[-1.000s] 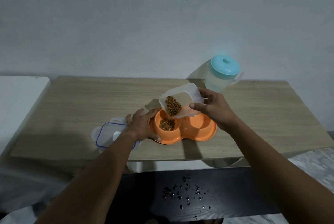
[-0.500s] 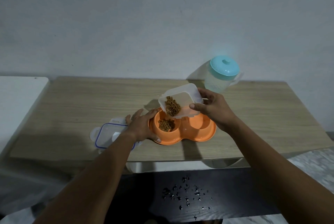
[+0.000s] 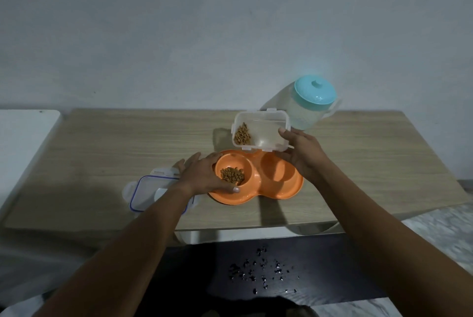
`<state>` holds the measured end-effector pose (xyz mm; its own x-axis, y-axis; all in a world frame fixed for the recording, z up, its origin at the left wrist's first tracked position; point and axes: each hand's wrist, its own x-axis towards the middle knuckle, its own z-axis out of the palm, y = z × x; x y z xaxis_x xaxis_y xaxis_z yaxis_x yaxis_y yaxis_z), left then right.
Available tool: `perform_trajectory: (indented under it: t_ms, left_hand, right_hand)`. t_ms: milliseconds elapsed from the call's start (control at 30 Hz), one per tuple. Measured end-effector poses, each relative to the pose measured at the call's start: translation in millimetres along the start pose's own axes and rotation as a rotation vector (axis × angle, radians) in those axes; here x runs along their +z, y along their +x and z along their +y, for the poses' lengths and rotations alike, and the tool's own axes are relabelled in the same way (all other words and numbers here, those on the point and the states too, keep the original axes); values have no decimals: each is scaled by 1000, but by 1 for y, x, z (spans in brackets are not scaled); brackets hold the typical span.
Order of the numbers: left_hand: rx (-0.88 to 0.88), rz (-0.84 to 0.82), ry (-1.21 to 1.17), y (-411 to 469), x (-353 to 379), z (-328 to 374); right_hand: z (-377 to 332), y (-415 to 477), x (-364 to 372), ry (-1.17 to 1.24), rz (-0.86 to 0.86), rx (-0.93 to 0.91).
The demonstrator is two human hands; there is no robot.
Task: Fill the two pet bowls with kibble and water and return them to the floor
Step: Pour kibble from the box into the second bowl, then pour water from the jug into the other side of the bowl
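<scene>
I see a light wood-grain table (image 3: 107, 153) set against a plain wall, its near edge running across my view. Near the middle of that edge sits an orange double pet bowl (image 3: 271, 192); its left well holds brown kibble (image 3: 232, 174), while I see nothing in its right well (image 3: 277, 170). Just left of the bowl, close to the near edge, a clear container lid (image 3: 149, 192) with a blue seal lies flat on the table. Toward the far right corner stands a translucent pitcher (image 3: 305, 114) with a turquoise lid. I cannot tell whether anything is inside the pitcher.
</scene>
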<state>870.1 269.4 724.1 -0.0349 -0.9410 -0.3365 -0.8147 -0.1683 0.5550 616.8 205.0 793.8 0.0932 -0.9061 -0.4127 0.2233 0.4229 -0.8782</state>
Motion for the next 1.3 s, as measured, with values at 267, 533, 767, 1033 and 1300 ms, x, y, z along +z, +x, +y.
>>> perform_trajectory:
  t_ms: [267, 533, 767, 1033, 1300]
  left_hand:
    - [-53, 63, 156, 3, -2, 25]
    - [-139, -35, 266, 9, -16, 51]
    - [-316, -136, 298, 17, -12, 69]
    - [-407, -103, 239, 28, 0, 122]
    - [-437, -73, 227, 42, 17, 147]
  right_hand:
    - [12, 79, 38, -97, 68, 171]
    - [23, 124, 56, -355, 90, 221]
    - [18, 101, 31, -592, 199, -85]
    - [-22, 86, -39, -412, 659, -417]
    - [-83, 129, -89, -540, 513, -310]
